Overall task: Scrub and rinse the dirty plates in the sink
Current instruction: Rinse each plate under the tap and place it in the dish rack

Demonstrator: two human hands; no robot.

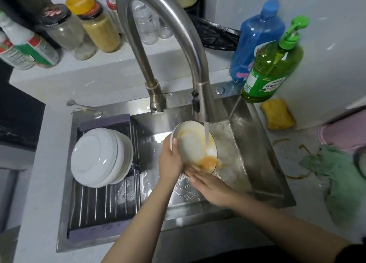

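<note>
Orange-yellow residue smears the face of the plate (193, 144), thickest at its lower edge, where the water stream (206, 133) from the faucet (158, 35) lands just above it. The plate is tilted up on edge over the right half of the sink (263, 154), face toward me and to the right, its long axis running from upper left to lower right.

My left hand (170, 159) grips the plate's left rim, thumb curled over the front edge. My right hand (208, 185) lies flat, fingers straight and together, fingertips touching the plate's lower edge at the residue. It holds nothing; the yellow sponge (278, 114) sits on the counter, well apart to the right. The soiled patch lies directly ahead of my right fingertips, so that hand is the nearer one for rubbing it.

Count: one plate in hand; a stack of white plates (101, 156) on the drying rack (103, 203) to the left, at least three by the rims, exact number unclear. Two soap bottles, one green (271, 68), one blue (255, 43). One sponge. One green cloth (336, 175).
</note>
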